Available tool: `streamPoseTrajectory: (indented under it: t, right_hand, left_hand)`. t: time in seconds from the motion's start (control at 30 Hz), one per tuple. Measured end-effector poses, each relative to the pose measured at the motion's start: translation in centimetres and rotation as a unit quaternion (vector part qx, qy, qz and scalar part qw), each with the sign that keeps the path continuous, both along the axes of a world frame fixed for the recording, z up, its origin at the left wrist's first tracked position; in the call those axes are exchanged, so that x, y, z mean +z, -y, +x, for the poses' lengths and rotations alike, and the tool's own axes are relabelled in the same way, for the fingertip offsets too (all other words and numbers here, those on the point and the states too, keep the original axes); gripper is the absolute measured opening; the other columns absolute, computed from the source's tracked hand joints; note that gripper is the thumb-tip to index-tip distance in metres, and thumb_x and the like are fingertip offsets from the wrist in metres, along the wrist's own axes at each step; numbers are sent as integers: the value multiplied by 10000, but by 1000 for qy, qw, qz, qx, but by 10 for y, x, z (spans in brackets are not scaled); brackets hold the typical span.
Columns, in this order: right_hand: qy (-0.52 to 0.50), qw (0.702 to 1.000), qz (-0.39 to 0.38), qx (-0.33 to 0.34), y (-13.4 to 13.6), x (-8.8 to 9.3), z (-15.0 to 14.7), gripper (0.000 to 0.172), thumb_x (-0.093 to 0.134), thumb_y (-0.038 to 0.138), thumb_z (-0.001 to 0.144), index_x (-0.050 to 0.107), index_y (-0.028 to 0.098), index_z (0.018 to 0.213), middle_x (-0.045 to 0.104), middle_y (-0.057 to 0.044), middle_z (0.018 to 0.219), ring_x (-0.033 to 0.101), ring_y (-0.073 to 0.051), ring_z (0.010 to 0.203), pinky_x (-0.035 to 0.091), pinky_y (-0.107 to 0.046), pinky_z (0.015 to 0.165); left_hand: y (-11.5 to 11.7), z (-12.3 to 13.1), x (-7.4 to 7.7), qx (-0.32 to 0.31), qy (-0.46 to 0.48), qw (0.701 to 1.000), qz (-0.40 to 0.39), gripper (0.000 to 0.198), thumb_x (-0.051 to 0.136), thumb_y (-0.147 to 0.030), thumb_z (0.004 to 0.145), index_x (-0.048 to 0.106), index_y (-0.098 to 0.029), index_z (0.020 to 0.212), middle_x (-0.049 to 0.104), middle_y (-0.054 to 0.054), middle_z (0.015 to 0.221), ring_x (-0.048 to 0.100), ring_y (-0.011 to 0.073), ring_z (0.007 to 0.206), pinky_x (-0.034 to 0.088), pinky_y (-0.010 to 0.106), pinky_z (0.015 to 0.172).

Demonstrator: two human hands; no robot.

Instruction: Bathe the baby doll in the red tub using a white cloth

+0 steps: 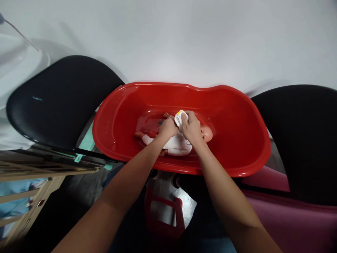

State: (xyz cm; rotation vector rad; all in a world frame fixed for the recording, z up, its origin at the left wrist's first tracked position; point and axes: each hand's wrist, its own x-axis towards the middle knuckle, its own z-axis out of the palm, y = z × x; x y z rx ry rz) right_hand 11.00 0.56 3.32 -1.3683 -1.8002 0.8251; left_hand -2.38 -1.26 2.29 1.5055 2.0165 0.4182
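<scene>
A doll (175, 143) in a white top lies in a red baby bathtub (237, 140). Its head (206, 133) points to the right and its bare legs to the left. Above its chest, my right hand (192, 127) pinches a bunched white cloth (180, 118) with a yellow patch, thumb on top. My left hand (168, 128) is closed at the cloth's lower left edge and seems to grip it there; its fingertips are hidden. Both forearms reach in over the tub's near rim and cover part of the doll's body.
Black chairs stand to the left (60, 102) and right (302, 133) of the tub, against a pale wall (168, 42). At lower left is a wooden slatted frame (39, 207). A red stool (164, 214) is below, with pink material (292, 218) at lower right.
</scene>
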Motion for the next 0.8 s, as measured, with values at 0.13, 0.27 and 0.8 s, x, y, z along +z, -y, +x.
streamPoseTrajectory:
  t: [0.13,0.27,0.8]
  right_hand:
    - [-21,997,-66,-26,-3,1,-1,409,407,583,1072,608,231,1016,738,-107,966,674,-248,899,506,-392,865]
    - [-134,984,-117,-18,-12,-6,-3,344,409,533,1058,555,237,961,728,-103,995,674,-210,871,542,-333,782]
    - [36,998,2,56,2,6,2,547,523,527,1054,559,161,1459,755,-224,1288,723,-332,1137,528,-480,1019]
  left_hand:
    - [-2,-5,-6,21,19,1000,2,307,678,-327,1037,685,-231,1328,776,167,1305,715,338,1271,535,384,990]
    - [-3,-6,-4,36,19,999,5,314,667,-383,1063,671,-247,1345,769,158,1310,709,324,1273,530,383,1001]
    - [0,-5,2,-13,2,1000,15,335,670,-299,1029,659,-205,1350,775,176,1308,731,340,1225,541,380,941]
